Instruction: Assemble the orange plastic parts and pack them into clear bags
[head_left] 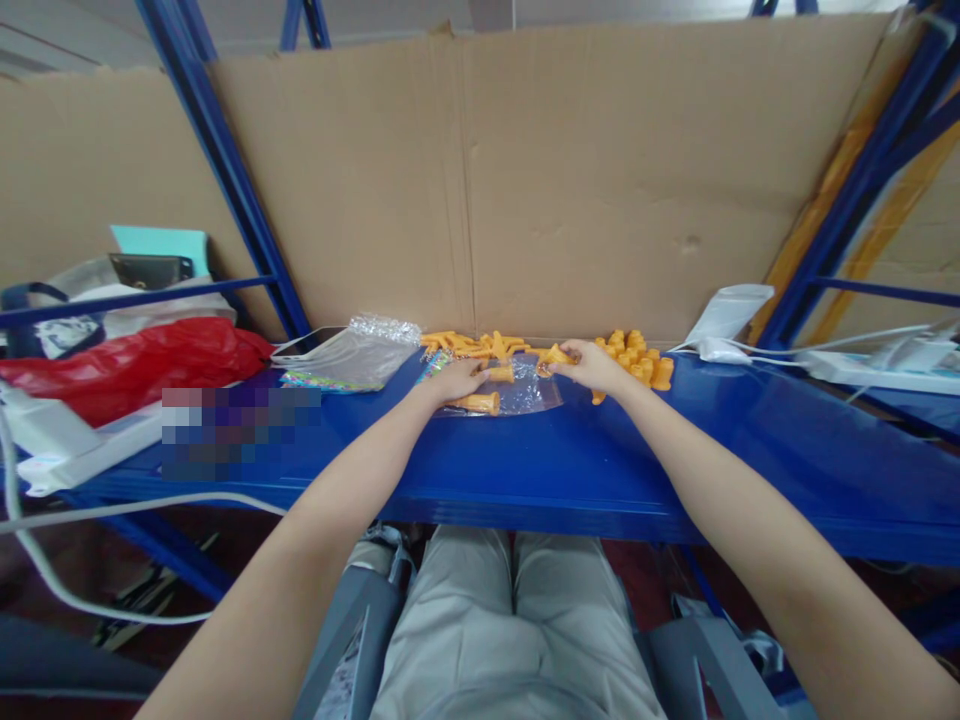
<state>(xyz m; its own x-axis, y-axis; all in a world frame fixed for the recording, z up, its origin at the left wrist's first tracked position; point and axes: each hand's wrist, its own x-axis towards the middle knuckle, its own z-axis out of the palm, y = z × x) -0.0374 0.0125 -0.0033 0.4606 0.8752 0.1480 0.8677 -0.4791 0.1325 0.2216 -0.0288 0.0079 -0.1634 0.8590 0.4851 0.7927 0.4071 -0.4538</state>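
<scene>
My left hand [459, 381] is closed at a small orange plastic piece [500, 374] that sticks out past its fingertips. Under that hand lies a clear plastic bag [529, 398], with another orange tube-shaped piece [478, 403] on it. My right hand [591, 366] pinches an orange flared piece [555, 355] above the bag's right side. Behind the hands is a pile of orange long-armed pieces [495, 346]. To the right of my right hand stands a cluster of short orange pieces [637, 360]. My palms and some fingers are hidden from view.
A stack of clear bags with coloured edges [352, 358] lies left on the blue shelf [525, 480]. Farther left are a red bag [150, 360] and a white power strip [90, 445]. A white adapter with cables [724, 325] sits right. Cardboard [562, 180] stands behind.
</scene>
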